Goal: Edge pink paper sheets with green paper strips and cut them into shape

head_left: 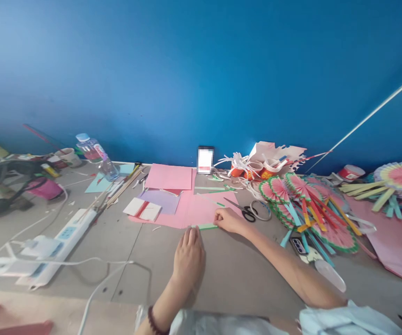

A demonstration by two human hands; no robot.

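Note:
A narrow green paper strip (207,227) lies along the front edge of a pink sheet (202,209). My left hand (189,249) rests nearly flat at the strip's left end, fingers stretched forward and holding nothing visible. At the other end, my right hand (229,220) is closed, its curled fingertips on the strip. Black-handled scissors (247,213) lie just beyond my right hand, beside a ring-shaped roll (260,210). A lilac sheet (162,200) and a white pad with a red band (143,210) sit on the pink paper to the left.
Folded paper fans (305,200) with coloured strips crowd the right, near a phone (299,245). Red cups (253,170) hold paper scraps at the back. On the left are a power strip (61,242), a white cable (92,261), thin sticks (126,186) and a leaning water bottle (98,156).

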